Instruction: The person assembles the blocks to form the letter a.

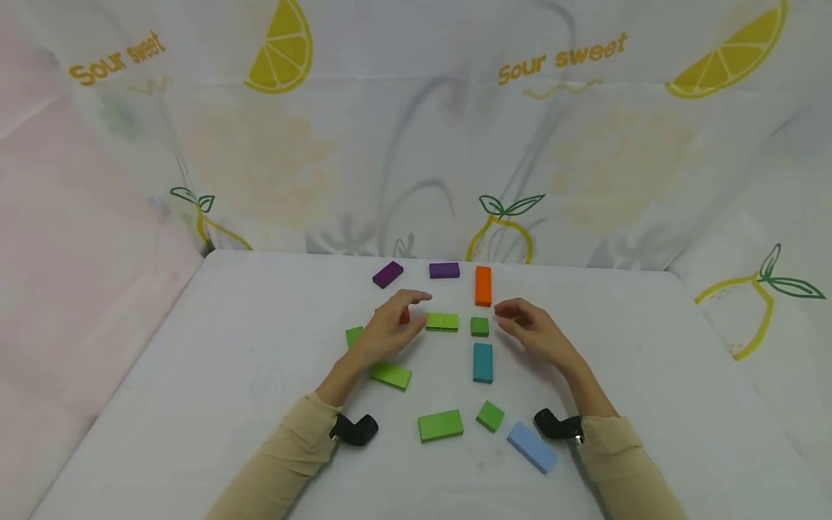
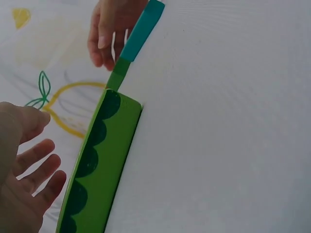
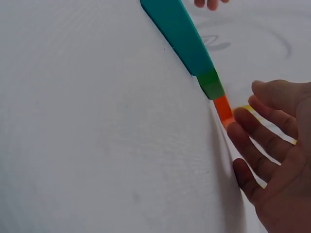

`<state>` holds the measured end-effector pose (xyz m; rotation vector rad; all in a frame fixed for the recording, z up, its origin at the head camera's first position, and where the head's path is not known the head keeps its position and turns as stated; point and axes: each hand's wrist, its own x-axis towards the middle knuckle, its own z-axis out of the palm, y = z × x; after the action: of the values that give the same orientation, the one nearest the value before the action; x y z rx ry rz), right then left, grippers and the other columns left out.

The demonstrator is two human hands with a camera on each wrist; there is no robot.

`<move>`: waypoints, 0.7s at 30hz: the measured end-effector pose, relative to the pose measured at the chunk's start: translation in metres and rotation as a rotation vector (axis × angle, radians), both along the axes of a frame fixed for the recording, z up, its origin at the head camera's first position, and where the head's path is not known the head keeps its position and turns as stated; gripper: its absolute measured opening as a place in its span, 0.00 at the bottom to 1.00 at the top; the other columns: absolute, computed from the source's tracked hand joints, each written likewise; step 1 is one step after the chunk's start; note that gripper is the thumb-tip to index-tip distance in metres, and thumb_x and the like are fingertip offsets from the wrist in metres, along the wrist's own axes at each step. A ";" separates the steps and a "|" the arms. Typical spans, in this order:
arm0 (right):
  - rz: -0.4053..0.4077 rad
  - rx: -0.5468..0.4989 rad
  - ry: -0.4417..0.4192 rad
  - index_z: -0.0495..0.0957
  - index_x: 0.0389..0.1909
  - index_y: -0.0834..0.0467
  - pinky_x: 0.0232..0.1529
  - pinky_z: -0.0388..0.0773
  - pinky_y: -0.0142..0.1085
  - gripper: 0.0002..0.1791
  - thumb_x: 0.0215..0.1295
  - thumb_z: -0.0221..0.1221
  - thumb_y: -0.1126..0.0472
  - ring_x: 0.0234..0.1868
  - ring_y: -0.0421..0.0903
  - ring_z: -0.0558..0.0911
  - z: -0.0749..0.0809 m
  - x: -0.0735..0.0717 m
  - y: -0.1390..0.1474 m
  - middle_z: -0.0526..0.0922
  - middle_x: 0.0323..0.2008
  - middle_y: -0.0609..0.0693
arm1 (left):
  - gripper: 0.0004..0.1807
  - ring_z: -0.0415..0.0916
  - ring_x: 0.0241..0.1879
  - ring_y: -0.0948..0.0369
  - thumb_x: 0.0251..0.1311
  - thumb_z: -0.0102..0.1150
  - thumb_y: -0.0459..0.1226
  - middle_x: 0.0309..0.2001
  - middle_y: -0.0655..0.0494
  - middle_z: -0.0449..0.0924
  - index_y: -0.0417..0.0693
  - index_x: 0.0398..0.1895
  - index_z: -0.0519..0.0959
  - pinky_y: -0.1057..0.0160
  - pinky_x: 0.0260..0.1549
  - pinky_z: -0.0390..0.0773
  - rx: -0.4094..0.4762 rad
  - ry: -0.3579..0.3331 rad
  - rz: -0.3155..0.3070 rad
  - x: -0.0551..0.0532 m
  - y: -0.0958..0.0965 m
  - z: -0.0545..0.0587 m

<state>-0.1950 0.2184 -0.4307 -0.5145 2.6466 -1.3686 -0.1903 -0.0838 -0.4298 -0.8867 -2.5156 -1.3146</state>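
Observation:
My left hand (image 1: 388,331) is over the left group of blocks, fingers spread and nothing held. It partly hides a red block (image 1: 405,315) and a green block (image 1: 354,336); a lime block (image 1: 391,375) lies by its wrist. Just right of its fingertips is a lime-green block (image 1: 442,322), whose strip of dark scallops shows in the left wrist view. My right hand (image 1: 534,331), fingers loosely bent and holding nothing, hovers right of a small green block (image 1: 479,327). That block stands between an orange block (image 1: 483,286) and a teal block (image 1: 483,362).
Two purple blocks, one tilted (image 1: 388,274) and one straight (image 1: 445,271), lie near the table's back edge. Nearer the front are a green block (image 1: 440,426), a green cube (image 1: 490,417) and a light blue block (image 1: 531,447). A lemon-print cloth (image 1: 416,144) hangs behind the white table (image 1: 195,404).

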 end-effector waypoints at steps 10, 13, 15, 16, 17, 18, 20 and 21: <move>0.052 -0.086 0.026 0.75 0.50 0.58 0.54 0.70 0.27 0.15 0.64 0.60 0.58 0.50 0.45 0.76 -0.012 0.005 0.001 0.79 0.51 0.54 | 0.13 0.72 0.55 0.56 0.60 0.58 0.32 0.53 0.52 0.76 0.45 0.48 0.77 0.56 0.57 0.73 -0.074 0.008 -0.075 0.001 0.026 -0.009; 0.062 -0.086 0.016 0.75 0.50 0.60 0.58 0.67 0.27 0.15 0.63 0.60 0.61 0.54 0.49 0.75 -0.005 0.011 -0.002 0.79 0.52 0.55 | 0.12 0.73 0.55 0.56 0.60 0.59 0.32 0.53 0.53 0.77 0.46 0.47 0.78 0.57 0.58 0.72 -0.137 0.030 -0.067 0.002 0.030 -0.009; 0.074 -0.081 0.013 0.74 0.50 0.63 0.60 0.65 0.28 0.16 0.63 0.60 0.63 0.55 0.52 0.74 0.006 0.016 -0.007 0.79 0.52 0.57 | 0.12 0.73 0.55 0.57 0.60 0.59 0.32 0.53 0.53 0.77 0.47 0.48 0.78 0.58 0.58 0.72 -0.183 0.049 -0.055 0.003 0.030 -0.009; 0.081 -0.076 0.016 0.74 0.50 0.64 0.61 0.65 0.28 0.16 0.63 0.59 0.64 0.55 0.53 0.74 0.011 0.019 -0.009 0.79 0.51 0.58 | 0.13 0.72 0.55 0.58 0.60 0.59 0.32 0.53 0.54 0.77 0.48 0.48 0.78 0.59 0.58 0.72 -0.202 0.055 -0.047 0.004 0.030 -0.009; 0.087 -0.078 0.019 0.74 0.50 0.66 0.61 0.65 0.29 0.16 0.63 0.59 0.65 0.56 0.54 0.74 0.016 0.021 -0.011 0.78 0.51 0.60 | 0.13 0.72 0.55 0.58 0.59 0.59 0.32 0.53 0.54 0.77 0.48 0.48 0.78 0.59 0.59 0.71 -0.219 0.060 -0.039 0.004 0.030 -0.009; 0.091 -0.079 0.022 0.73 0.50 0.68 0.62 0.65 0.31 0.16 0.62 0.59 0.67 0.56 0.56 0.74 0.020 0.023 -0.014 0.78 0.51 0.61 | 0.14 0.72 0.56 0.58 0.59 0.59 0.32 0.53 0.55 0.77 0.48 0.49 0.78 0.59 0.59 0.71 -0.236 0.065 -0.031 0.005 0.029 -0.009; 0.098 -0.082 0.027 0.74 0.50 0.68 0.63 0.65 0.37 0.16 0.62 0.59 0.67 0.56 0.56 0.74 0.017 0.021 -0.015 0.78 0.51 0.62 | 0.14 0.72 0.56 0.58 0.59 0.59 0.32 0.53 0.55 0.77 0.48 0.49 0.78 0.60 0.59 0.71 -0.253 0.069 -0.015 0.006 0.026 -0.008; 0.098 -0.082 0.030 0.74 0.50 0.67 0.63 0.65 0.39 0.16 0.62 0.59 0.67 0.56 0.56 0.74 0.014 0.020 -0.015 0.79 0.51 0.61 | 0.14 0.73 0.56 0.58 0.59 0.59 0.32 0.53 0.55 0.77 0.48 0.49 0.78 0.60 0.59 0.72 -0.255 0.070 -0.011 0.007 0.025 -0.007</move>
<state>-0.1751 0.2033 -0.4165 -0.6694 2.5593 -1.4562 -0.1830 -0.0588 -0.4371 -0.9766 -2.6654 -0.9595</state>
